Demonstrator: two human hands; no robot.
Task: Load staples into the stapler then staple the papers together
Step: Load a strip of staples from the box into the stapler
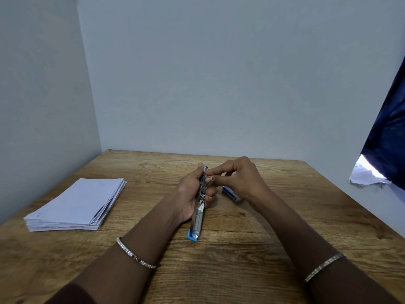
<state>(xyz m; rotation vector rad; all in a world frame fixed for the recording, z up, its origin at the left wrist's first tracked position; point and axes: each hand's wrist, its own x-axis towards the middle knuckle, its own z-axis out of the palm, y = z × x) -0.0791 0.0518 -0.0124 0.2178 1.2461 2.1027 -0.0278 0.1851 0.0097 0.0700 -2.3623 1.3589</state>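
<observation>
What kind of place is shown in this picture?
Probably a plain desk in a room corner: a wooden table against bare grey walls, with a paper stack and a stapler.

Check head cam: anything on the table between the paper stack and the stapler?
Nothing. In the head view, bare wood table runs from the paper stack to the stapler, which the left hand holds.

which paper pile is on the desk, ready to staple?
The neat stack of papers at the table's left side. The other, a crumpled paper heap, sits off the table by the dark curtain.
</observation>
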